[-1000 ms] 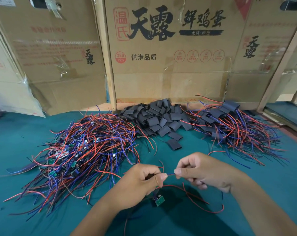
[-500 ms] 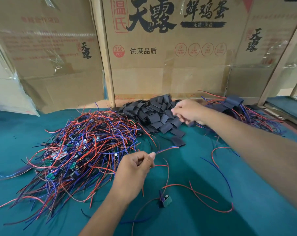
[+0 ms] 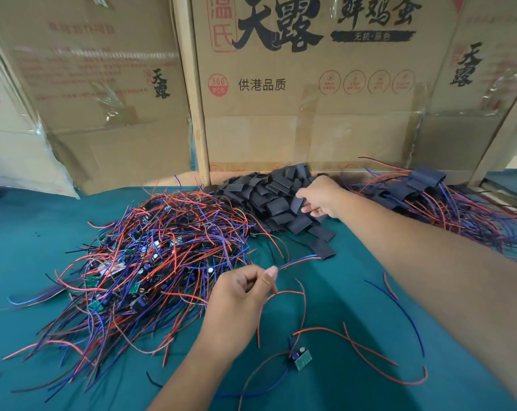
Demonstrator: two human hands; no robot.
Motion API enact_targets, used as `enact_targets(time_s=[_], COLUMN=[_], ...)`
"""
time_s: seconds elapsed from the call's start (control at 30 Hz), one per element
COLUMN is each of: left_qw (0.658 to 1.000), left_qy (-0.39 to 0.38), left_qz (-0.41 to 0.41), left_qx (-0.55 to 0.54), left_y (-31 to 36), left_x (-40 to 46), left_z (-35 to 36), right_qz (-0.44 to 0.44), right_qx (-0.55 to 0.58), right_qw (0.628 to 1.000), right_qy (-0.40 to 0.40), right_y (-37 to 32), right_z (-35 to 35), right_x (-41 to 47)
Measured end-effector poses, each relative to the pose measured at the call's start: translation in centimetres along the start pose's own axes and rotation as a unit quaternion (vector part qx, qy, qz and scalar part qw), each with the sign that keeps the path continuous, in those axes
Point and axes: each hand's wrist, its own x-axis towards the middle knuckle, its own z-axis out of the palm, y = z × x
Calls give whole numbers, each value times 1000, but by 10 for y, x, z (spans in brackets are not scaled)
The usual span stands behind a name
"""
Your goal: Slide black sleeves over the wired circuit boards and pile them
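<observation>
Step in hand: picking one black sleeve (image 3: 299, 204) off the sleeve pile (image 3: 269, 197), judged from the right hand's reach.
Right hand (image 3: 319, 197): fingers (image 3: 306, 208) curled and pinching the edge of the sleeve, at the right flank of the pile.
Left hand (image 3: 242, 295): fingers closed around the gathered wire ends (image 3: 298, 260), which poke out past the thumb toward the sleeves.
Circuit board (image 3: 301, 356): lies on the desk (image 3: 29, 232) below and to the right of the left fingers, hanging slack on its red and blue wires.
Unsleeved boards (image 3: 138, 262): a tangled heap just left of the left fingers.
Finished pile (image 3: 429, 197): sleeved boards beyond the right forearm, to the right of the right fingers.
Doing it well: lift one sleeve only, shaking off any that cling; squeeze its flat sides so the mouth opens; keep the wire ends bunched and straight so they enter together.
Risk: a loose wire may catch on the sleeve's rim and buckle.
Next, likely: bring the sleeve to the wire tips and thread it down to the board.
</observation>
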Motion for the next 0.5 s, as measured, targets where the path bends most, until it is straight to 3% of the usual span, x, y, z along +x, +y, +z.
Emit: enact_targets(time_s=[0.17, 0.3, 0.4, 0.5], left_qw=[1000, 998, 993, 985], left_qy=[14, 46, 41, -13], left_qz=[4, -7, 4, 24], left_qx=[16, -41, -109, -170], left_y=[-1, -3, -1, 1], left_x=[2, 6, 6, 4], left_z=[-1, -1, 2, 5], right_qz=[-48, -43, -46, -66], right_qx=[160, 283, 299, 303], right_qw=[986, 958, 953, 949], right_qy=[3, 18, -12, -59], right_y=[13, 53, 71, 72], right_z=[-36, -40, -17, 9], right_x=[-61, -142, -192, -216])
